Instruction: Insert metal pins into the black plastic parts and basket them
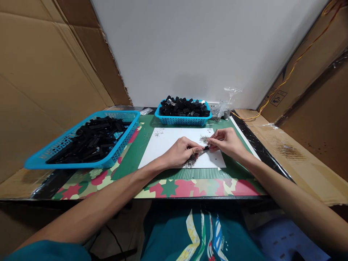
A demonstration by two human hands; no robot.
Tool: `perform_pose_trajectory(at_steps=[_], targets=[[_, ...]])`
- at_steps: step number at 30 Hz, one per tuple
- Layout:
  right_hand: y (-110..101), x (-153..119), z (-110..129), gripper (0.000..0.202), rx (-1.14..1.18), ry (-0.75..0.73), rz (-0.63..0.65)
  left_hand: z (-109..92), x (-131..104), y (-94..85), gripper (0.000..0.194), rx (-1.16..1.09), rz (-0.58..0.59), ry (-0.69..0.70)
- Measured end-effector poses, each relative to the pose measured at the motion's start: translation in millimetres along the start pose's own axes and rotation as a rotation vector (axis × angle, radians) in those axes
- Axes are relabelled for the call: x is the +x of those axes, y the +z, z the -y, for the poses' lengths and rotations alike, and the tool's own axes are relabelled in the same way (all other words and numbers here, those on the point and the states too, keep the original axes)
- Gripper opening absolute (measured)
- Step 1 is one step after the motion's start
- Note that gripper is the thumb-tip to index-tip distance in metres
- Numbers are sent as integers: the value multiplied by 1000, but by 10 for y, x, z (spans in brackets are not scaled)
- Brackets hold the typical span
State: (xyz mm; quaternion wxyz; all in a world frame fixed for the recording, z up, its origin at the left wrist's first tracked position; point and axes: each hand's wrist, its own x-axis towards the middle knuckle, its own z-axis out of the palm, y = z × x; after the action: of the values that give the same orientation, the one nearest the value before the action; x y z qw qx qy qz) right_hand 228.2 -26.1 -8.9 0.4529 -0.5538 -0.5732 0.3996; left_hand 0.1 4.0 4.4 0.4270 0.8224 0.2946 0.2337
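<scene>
One shirt [160, 232], two hands [182, 150] [228, 143] in pinch grips on one black piece [206, 148], two baskets [182, 120] [73, 165]

On the bench [268, 159], a mat [125, 173] carries a sheet [174, 137]. On the sheet, piles of pins [189, 162] lie at two, five and ten o'clock. Beyond it, a basket [182, 121] of blocks [185, 107] sits at twelve, a tray [78, 166] of strips [92, 139] at nine, plastic bags [220, 108] past one.

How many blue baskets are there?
2. The bigger-looking basket is on the left, with long black pieces inside. The smaller-looking basket is at the back, beyond the white sheet. I can't see any others.
</scene>
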Motion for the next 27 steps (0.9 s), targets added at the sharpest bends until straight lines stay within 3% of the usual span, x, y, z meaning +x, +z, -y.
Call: perform_pose_trajectory(at_steps=[14,21,24,27], targets=[[93,32,-52,46,17,-13,11,-8,-51,-18,32,38,-8,-13],[212,82,-39,48,52,57,1,-43,-92,-32,31,104,4,20],[207,68,20,47,55,26,-44,-78,-105,-59,31,93,-66,44],[131,31,81,47,96,-37,-130,-99,-89,-206,35,95,-231,86]])
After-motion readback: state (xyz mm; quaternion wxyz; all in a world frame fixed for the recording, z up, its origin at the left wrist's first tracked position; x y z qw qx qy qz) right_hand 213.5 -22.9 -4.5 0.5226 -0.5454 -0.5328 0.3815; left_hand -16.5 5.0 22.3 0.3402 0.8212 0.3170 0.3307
